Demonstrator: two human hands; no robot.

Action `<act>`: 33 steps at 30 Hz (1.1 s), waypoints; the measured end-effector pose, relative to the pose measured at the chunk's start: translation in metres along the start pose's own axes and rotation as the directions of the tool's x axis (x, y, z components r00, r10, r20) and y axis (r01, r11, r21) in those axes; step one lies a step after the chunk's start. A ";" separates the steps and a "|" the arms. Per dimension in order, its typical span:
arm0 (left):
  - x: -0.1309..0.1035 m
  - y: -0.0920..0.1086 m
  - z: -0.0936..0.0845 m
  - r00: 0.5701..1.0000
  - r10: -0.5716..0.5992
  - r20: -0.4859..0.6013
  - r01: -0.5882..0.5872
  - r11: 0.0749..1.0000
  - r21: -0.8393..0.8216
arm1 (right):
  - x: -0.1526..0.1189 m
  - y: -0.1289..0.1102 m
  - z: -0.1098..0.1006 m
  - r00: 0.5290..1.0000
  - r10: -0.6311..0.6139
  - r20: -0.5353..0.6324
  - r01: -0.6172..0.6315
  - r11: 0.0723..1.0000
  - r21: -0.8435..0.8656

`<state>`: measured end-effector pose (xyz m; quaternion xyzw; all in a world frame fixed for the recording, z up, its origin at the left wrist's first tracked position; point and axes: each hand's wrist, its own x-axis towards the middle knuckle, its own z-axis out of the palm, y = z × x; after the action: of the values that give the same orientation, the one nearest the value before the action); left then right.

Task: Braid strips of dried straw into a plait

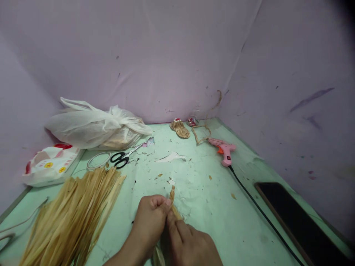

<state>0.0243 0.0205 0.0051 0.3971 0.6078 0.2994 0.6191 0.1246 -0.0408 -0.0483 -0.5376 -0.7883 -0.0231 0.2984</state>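
Low in the middle of the view, my left hand (151, 218) pinches a tan dried-leaf strip (172, 193), whose twisted tip points up past the fingers. My right hand (191, 242) is closed on the same strip just below, fingertips almost touching those of the left. More pale strip hangs beneath the hands, partly hidden by them. To the left lies a thick bundle of flat dried-leaf strips (74, 218). Behind it are black-handled scissors (123, 158) and a coil of white cord (97, 161).
A pink glue gun (226, 149) lies at right, its black cable (257, 207) running toward a dark phone (296, 221). At the back sit a small woven sole-shaped piece (181, 129), braided cord (198, 136) and a tied white bag (94, 125). A tissue pack (51, 166) is at left.
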 end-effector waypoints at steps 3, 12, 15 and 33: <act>0.002 0.000 -0.001 1.000 0.007 -0.007 -0.007 1.000 0.028 | 0.008 -0.001 -0.006 0.998 -0.056 -0.011 0.056 0.996 0.063; 0.001 -0.008 0.001 0.974 0.148 0.170 -0.168 0.979 0.111 | 0.055 0.031 -0.045 0.600 0.521 0.608 -0.723 0.028 0.690; -0.003 -0.006 0.003 0.956 0.164 0.244 -0.204 0.968 0.145 | 0.057 0.037 -0.039 0.579 0.362 0.730 -0.738 -0.147 0.658; -0.011 -0.013 0.011 0.952 0.252 0.174 -0.285 0.938 0.196 | 0.052 0.019 -0.027 0.561 0.606 0.564 -0.637 -0.120 0.762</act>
<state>0.0324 0.0030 -0.0010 0.5631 0.5298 0.2826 0.5678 0.1402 0.0005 -0.0053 -0.5518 -0.2884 0.5917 0.5120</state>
